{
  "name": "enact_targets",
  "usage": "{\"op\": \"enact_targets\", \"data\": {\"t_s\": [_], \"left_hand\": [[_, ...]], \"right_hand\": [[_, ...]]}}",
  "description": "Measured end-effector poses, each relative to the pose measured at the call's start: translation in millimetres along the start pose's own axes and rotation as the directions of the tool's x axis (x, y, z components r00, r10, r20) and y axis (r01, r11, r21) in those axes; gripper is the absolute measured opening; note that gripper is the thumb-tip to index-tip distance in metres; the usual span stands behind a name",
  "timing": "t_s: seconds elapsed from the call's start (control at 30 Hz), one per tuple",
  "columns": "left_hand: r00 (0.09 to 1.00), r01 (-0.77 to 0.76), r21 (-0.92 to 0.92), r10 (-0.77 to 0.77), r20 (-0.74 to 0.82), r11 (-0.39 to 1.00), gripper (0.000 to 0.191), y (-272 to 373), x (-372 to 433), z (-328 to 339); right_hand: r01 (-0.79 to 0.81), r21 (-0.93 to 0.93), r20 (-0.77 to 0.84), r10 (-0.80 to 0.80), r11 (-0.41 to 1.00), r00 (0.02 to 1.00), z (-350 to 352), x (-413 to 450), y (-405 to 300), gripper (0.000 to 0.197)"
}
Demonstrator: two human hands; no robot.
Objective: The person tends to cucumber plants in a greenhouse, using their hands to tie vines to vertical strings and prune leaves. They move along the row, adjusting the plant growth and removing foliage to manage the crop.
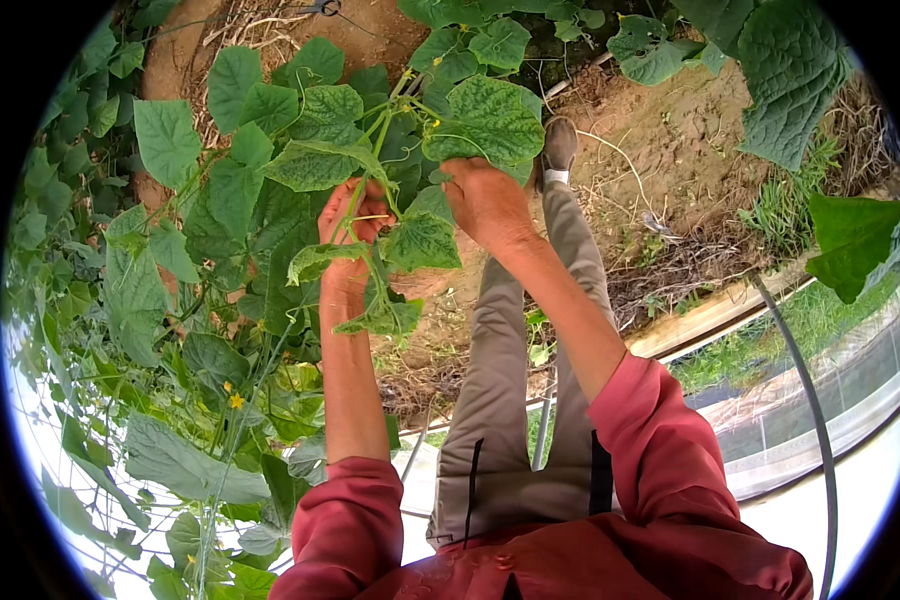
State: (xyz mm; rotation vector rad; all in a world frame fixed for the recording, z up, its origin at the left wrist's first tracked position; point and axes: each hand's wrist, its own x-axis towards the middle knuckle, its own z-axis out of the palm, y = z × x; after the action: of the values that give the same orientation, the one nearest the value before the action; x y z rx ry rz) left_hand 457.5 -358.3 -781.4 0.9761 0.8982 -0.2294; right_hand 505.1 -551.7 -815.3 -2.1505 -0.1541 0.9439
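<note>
A cucumber vine with broad, toothed green leaves and thin tendrils hangs before me. My left hand is curled around a vine stem, with a tendril crossing its fingers. Just below this hand, small mottled leaves hang from the shoot. My right hand is bent inward at the lower edge of a large yellow-mottled cucumber leaf. Its fingertips meet the foliage there, and whether they pinch anything is hidden. Small yellow buds show near the upper stems.
Dense cucumber foliage on netting strings fills the left side. Bare soil with dry stalks lies at the right. A grey curved pipe rises at the lower right, by a wooden board. My shoe stands on the soil.
</note>
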Motion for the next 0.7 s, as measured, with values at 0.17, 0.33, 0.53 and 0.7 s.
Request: {"op": "enact_targets", "data": {"t_s": [0.17,0.33,0.53,0.7], "left_hand": [[0.991,0.009,0.091,0.003,-0.132,0.996,0.022,-10,-2,9],[0.994,-0.005,0.148,0.021,-0.109,0.989,0.022,-6,3,10],[0.988,-0.014,0.190,0.043,-0.147,0.982,0.020,5,1,26],[0.995,0.022,0.207,0.000,-0.104,0.978,0.023,7,2,18]], "right_hand": [[0.006,0.572,0.039,-0.035,0.821,0.999,-16,12,-27,0.022],[-0.080,0.794,0.105,-0.006,0.603,0.994,-23,9,-44,0.020],[0.009,0.714,0.094,-0.108,0.700,0.990,-36,-6,-57,0.021],[0.196,0.573,-0.178,-0.113,0.796,0.978,-21,-12,-50,0.022]]}}
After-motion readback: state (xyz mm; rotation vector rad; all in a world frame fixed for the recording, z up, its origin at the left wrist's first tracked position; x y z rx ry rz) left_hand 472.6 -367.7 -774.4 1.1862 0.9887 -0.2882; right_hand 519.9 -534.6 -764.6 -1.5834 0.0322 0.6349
